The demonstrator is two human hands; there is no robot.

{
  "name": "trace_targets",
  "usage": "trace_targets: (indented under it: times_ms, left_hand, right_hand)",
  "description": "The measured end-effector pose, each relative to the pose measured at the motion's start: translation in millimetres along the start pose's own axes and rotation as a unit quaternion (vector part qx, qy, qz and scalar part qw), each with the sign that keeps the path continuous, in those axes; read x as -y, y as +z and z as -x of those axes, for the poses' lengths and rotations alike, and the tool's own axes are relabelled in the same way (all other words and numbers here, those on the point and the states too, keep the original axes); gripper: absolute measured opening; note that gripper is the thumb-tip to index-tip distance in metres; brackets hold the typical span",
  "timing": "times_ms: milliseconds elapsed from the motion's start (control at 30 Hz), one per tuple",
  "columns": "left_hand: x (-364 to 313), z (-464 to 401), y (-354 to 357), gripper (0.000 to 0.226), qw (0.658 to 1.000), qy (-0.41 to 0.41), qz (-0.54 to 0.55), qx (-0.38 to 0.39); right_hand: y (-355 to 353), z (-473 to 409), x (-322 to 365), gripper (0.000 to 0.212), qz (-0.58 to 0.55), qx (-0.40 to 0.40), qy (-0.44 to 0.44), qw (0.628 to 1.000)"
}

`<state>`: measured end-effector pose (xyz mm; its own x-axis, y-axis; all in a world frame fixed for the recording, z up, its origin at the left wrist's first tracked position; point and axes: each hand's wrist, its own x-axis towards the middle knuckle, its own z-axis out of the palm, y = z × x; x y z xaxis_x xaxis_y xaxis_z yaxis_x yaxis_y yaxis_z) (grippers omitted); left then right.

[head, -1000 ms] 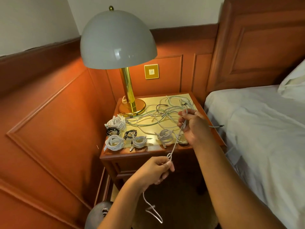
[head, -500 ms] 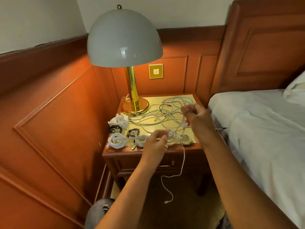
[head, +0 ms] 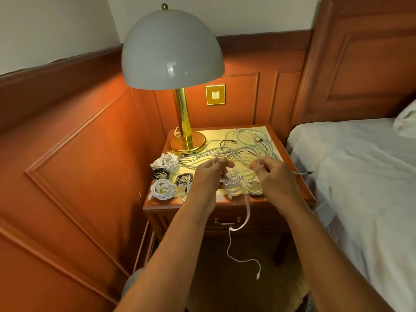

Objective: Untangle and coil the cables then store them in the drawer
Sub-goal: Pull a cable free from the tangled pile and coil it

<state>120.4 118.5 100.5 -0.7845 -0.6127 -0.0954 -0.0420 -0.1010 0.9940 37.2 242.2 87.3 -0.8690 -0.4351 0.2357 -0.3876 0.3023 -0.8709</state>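
1. The left hand point(head: 210, 174) and the right hand point(head: 273, 174), held a little apart above the nightstand point(head: 157, 206), each pinch the white cable point(head: 247, 212) in curled fingertips.
2. Its loose end dangles past the closed drawer point(head: 265, 220).
3. Coiled bundles point(head: 162, 188) line the front edge; the tangled cables point(head: 247, 144) lie behind, beside the lamp point(head: 173, 50).

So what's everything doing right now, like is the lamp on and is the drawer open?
Lamp: on.
Drawer: closed.
Loose cables: tangled on the nightstand.
Coiled cables: wound up, along the nightstand's front and left.
White cable: pinched by both hands, its end dangling in front of the drawer.
Left hand: pinching the white cable.
Right hand: pinching the white cable.
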Motion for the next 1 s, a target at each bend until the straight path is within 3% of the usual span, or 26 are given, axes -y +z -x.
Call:
trace_targets:
  times_ms: [100,200,267,367,400,467,500,567,633,733,833,933,1000]
  left_hand:
    - [3.5,-2.4,-14.9,0.014,0.988,0.063,-0.138,-0.002]
    - [13.6,-12.0,-25.2,0.022,0.926,0.134,-0.346,-0.063]
    - [14.4,-15.8,-28.2,0.037,0.885,0.134,-0.436,-0.091]
    - [10.9,-24.9,-33.3,0.067,0.804,0.111,-0.573,-0.118]
    - [9.3,-27.5,-34.5,0.072,0.791,0.100,-0.594,-0.105]
    - [5.4,-32.8,-34.3,0.074,0.810,0.059,-0.581,-0.053]
    - [3.3,-34.1,-34.4,0.073,0.846,0.030,-0.533,-0.016]
    - [-0.1,-32.3,-34.7,0.073,0.936,-0.068,-0.338,0.067]
    - [0.0,-28.9,-33.1,0.070,0.963,-0.152,-0.176,0.136]
    - [8.9,-31.9,-27.0,0.059,0.975,-0.130,-0.122,0.130]
    - [16.2,-40.5,-28.3,0.034,0.971,-0.025,-0.225,0.079]
    - [17.2,-46.8,-32.1,0.031,0.936,-0.006,-0.346,0.071]
    - [19.5,-46.7,-30.5,0.042,0.881,0.047,-0.471,-0.020]
  right_hand:
    - [-14.6,-3.2,-6.2,0.021,-0.018,-0.033,0.029,0.999]
    - [-23.3,-3.0,-6.9,0.013,0.010,-0.011,0.012,1.000]
    - [-24.6,-0.8,-8.5,0.013,0.013,0.005,0.007,1.000]
    - [-19.8,9.8,-14.0,0.019,-0.117,0.055,0.044,0.991]
    - [-16.0,15.4,-15.7,0.022,-0.188,0.074,0.063,0.977]
    - [-7.2,23.6,-18.3,0.026,-0.258,0.074,0.086,0.959]
    - [-2.4,26.4,-19.2,0.027,-0.256,0.061,0.089,0.961]
    - [6.5,32.8,-19.7,0.029,-0.235,0.039,0.086,0.967]
    - [13.7,40.7,-18.2,0.030,-0.224,0.044,0.074,0.971]
    - [20.8,53.7,-14.1,0.025,-0.192,0.074,0.046,0.977]
    - [24.5,64.5,-15.3,0.019,-0.183,0.083,0.039,0.979]
    - [24.9,68.5,-18.2,0.020,-0.205,0.074,0.047,0.975]
    - [26.9,66.6,-18.1,0.019,-0.209,0.052,0.053,0.975]
